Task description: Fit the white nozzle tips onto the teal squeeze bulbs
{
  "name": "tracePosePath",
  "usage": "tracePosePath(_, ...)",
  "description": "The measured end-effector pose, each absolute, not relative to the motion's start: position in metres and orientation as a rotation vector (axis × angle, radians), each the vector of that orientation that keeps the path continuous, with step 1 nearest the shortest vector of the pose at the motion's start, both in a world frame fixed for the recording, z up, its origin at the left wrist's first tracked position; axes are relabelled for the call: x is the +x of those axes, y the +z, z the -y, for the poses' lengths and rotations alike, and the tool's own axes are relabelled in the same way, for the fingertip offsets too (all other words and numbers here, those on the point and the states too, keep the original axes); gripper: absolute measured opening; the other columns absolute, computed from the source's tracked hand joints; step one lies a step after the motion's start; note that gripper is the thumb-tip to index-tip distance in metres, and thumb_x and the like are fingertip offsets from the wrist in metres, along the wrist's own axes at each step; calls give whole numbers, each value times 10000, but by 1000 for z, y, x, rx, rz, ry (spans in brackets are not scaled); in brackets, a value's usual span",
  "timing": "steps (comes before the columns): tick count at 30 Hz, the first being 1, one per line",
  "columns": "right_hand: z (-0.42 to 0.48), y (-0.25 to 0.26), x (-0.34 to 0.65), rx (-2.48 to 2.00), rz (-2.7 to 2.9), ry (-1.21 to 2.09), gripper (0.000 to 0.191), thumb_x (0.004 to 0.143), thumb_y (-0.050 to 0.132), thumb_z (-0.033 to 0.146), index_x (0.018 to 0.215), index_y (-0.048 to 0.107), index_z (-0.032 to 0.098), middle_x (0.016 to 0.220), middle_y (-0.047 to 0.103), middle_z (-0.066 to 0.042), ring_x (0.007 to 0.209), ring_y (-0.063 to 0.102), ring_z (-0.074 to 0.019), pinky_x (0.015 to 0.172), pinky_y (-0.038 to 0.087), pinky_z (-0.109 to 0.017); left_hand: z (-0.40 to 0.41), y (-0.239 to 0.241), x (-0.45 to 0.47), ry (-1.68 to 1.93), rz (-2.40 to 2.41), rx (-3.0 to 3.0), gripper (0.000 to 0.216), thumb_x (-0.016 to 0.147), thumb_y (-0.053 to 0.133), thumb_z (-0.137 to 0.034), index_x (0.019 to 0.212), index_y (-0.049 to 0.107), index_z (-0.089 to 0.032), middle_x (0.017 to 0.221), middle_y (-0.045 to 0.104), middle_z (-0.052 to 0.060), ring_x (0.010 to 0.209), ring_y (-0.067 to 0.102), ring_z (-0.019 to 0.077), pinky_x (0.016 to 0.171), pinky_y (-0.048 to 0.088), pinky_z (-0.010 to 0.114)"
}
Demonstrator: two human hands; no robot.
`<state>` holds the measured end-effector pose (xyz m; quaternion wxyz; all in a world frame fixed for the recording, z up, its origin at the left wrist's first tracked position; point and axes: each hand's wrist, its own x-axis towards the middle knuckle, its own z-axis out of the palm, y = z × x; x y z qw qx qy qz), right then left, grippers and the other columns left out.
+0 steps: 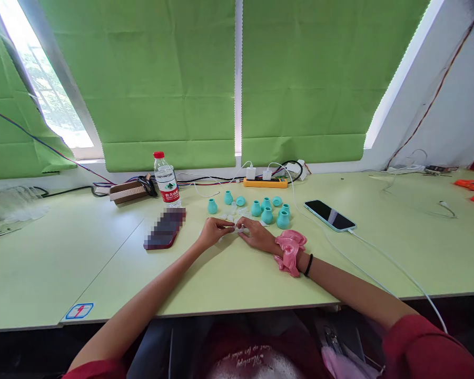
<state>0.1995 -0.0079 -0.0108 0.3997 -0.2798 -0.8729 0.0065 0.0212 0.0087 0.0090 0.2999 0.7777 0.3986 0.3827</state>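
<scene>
My left hand (pixel 216 231) and my right hand (pixel 256 234) meet over the middle of the table, fingertips close together. Between them is a small whitish translucent piece (pixel 240 230), too small to name, which the fingers of both hands pinch. Just beyond my fingers lie several more clear plastic pieces (pixel 233 209). Around these stand several small turquoise vase-shaped pieces (pixel 267 215), some upright with the opening on top, others tipped over. A pink scrunchie (pixel 290 252) and a black band sit on my right wrist.
Left of my hands lies a dark red phone (pixel 166 229), with a water bottle (pixel 167 181) and an open cardboard box (pixel 129 192) behind it. To the right, a phone (pixel 329 216) is plugged into a white cable. An orange power strip (pixel 265 183) lies at the back.
</scene>
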Motion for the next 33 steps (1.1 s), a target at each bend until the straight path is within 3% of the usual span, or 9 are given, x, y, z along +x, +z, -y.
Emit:
tracePosePath(16, 10, -10, 199, -707, 2169, -4, 145, 759, 464, 134, 880, 408, 191, 821, 508, -36, 774, 524, -166, 661, 452, -298, -6, 8, 25, 995, -1059, 2124, 306, 614, 624, -249, 897, 662, -141, 916, 663, 78, 828, 613, 224, 748, 493, 330)
tracePosePath(28, 10, -12, 198, -728, 2124, 23, 115, 777, 485, 190, 880, 434, 196, 816, 505, -28, 733, 520, -148, 626, 469, -275, -7, 6, 26, 1012, -1003, 2211, 295, 594, 615, -172, 886, 643, -144, 865, 666, 57, 740, 597, 170, 698, 499, 293)
tracePosePath(33, 10, -10, 198, -753, 2069, 7, 211, 759, 521, 213, 959, 457, 192, 880, 530, -56, 835, 525, -180, 712, 464, -321, -6, 3, 28, 1068, -989, 2192, 287, 607, 595, -166, 891, 626, -138, 842, 658, 52, 716, 593, 150, 685, 514, 282)
